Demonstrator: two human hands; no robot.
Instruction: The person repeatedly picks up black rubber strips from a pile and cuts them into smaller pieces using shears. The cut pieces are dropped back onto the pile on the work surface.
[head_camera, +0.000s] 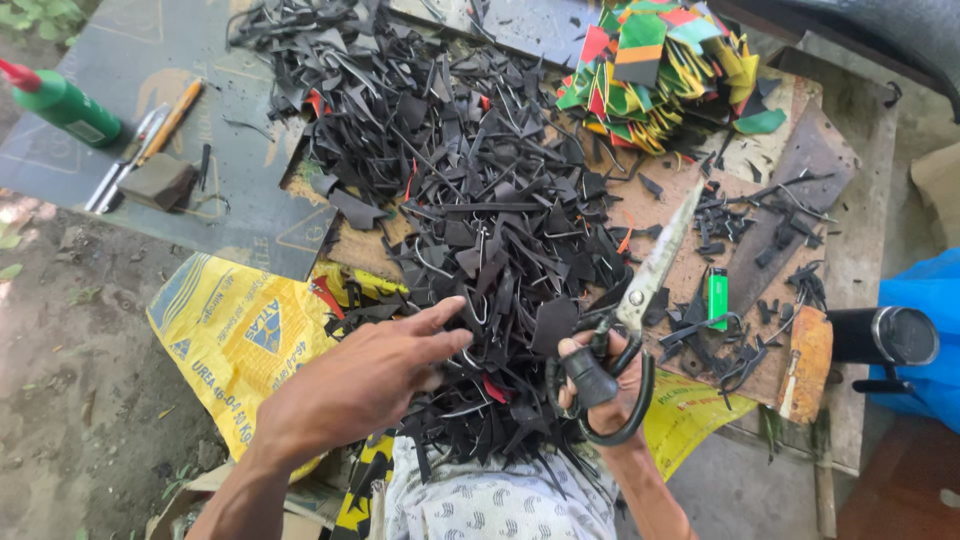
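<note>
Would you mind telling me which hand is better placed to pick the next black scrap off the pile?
Probably the left hand: it lies open on the black scraps, fingers spread. The right hand is full, gripping the scissors.

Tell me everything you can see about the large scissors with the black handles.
The large scissors with black handles are held in the right hand, whose fingers pass through the black loop handles; one finger wears a dark cover. The long silvery metal blades look worn and spotted, are closed or nearly so, and point up and away to the right over the brown work board. The handle end lies against the pile of black offcut scraps. A small green lighter lies just right of the blades.
</note>
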